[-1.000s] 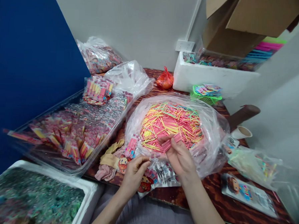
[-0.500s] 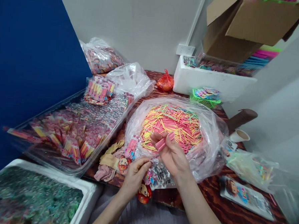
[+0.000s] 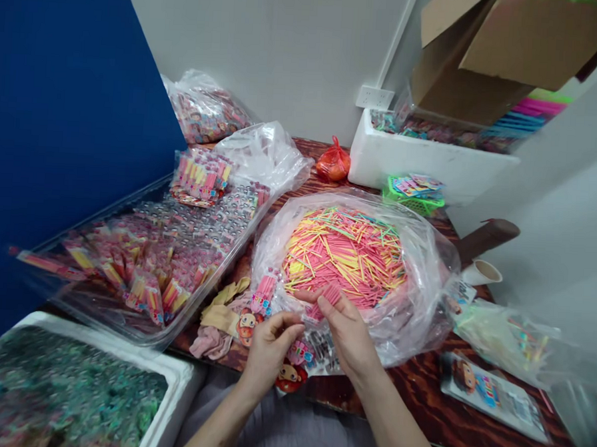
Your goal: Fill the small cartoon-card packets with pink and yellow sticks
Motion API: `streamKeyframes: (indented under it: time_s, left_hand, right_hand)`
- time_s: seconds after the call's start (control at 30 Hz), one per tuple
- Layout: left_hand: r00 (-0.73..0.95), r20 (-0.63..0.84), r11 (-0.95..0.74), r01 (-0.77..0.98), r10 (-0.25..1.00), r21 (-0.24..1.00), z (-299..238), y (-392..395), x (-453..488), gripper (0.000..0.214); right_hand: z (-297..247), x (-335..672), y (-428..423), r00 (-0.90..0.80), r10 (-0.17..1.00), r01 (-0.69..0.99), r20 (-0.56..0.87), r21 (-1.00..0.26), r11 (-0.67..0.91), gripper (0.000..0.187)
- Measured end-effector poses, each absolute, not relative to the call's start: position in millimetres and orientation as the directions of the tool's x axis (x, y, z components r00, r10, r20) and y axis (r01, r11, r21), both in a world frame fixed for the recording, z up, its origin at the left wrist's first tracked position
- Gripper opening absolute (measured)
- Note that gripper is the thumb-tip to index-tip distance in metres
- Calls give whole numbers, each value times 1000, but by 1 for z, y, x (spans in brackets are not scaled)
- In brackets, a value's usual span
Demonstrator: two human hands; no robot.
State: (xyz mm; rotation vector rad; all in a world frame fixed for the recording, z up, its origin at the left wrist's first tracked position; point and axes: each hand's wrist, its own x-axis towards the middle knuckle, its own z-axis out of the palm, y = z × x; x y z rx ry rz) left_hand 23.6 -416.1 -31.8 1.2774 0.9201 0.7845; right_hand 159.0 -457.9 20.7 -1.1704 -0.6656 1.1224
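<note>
My right hand (image 3: 350, 336) is closed around a small bundle of pink sticks (image 3: 331, 294), held just over the near rim of a clear bag (image 3: 425, 290). That bag is full of loose pink, yellow and green sticks (image 3: 347, 253). To the left, my left hand (image 3: 269, 349) pinches the edge of a printed plastic packet (image 3: 299, 352) with a red-haired cartoon figure; the fingertips partly hide it. Another printed packet with pink sticks (image 3: 263, 292) lies beside the bag, close to my left hand.
At left, a clear tray (image 3: 215, 282) holds many filled packets. A white foam box (image 3: 177, 377) stands front left. Crumpled cloths (image 3: 218, 326) lie between tray and bag. Behind are a red bag (image 3: 334, 162), green basket (image 3: 414, 201) and foam box (image 3: 426, 160); at right, a paper cup (image 3: 482, 272).
My right hand has come down and slightly left with the pink sticks, nearer to my left hand. Its fingers have curled more. My left hand stays almost where it was, still at the packet.
</note>
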Motion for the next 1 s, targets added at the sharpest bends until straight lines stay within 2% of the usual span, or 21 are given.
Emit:
streamKeyframes:
  time_s: [0.23,0.33,0.47,0.53,0.6,0.67,0.73,1.0]
  left_hand:
    - [455,-43,23,48,890,999,-36,-414,19,21]
    - [456,-29,4,57,889,998,-37,-413,18,22]
    - [425,-28,0,66,905,998,-36,-411,18,25]
    - [413,-21,-4,60,911,998,-35,-410,18,26]
    - [407,-18,-6,57,913,998,-32,-410,18,27]
    - [412,-18,-4,54,911,999,-30,-410,18,26]
    - [422,-17,-3,47,907,999,-28,-411,17,26]
    - [439,-10,-13,49,899,999,-19,-410,10,24]
  right_hand:
    - [15,158,-464,288,940,-382,-182,-922,-62,19]
    - [18,158,-466,278,942,-355,-189,-931,-82,21]
    - [22,157,-469,309,939,-292,-152,-955,-58,38]
    - [24,156,-471,379,921,-217,-94,-976,-10,45]
    - [25,154,-473,446,895,-56,-2,-998,26,35]
    - [26,153,-475,417,904,159,96,-987,32,17]
    - [28,152,-476,321,935,331,149,-943,36,16]
    - [28,142,-478,263,931,531,252,-844,79,15]
